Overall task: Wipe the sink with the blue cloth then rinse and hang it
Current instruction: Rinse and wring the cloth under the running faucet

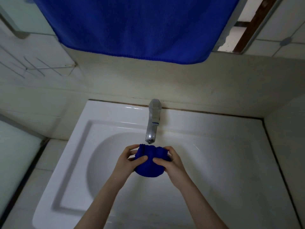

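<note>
"Head view, one question: where does the blue cloth (pixel 149 162) lie from the hands?"

"Between them. It's bunched into a wad. The left hand (pixel 130 160) grips its left end and the right hand (pixel 171 162) its right end. Both thumbs press the near face and the fingers curl round the far side. The hands sit close together, with only the wad separating them."

"And its long axis?"

"Side to side, running hand to hand across the sink (pixel 105 162). The wad is held above the basin, not resting in it."

"What about the faucet (pixel 152 128)?"

"Its spout mouth sits just beyond the cloth's far edge, close to it and roughly on the midline. I can't see a stream of water, so I can't tell if it's running. My guess is this is the rinse step."

"Which hand is nearer the lever?"

"Neither, really. The lever sits at the back, behind the spout and centred, so either hand could let go and reach forward while the other keeps the wad."

"And hanging it afterwards?"

"A large blue towel (pixel 135 27) hangs on the wall straight ahead, well above the faucet. Its rail is out of frame. A wire rack (pixel 41 68) is fixed on the wall to the left."
</note>
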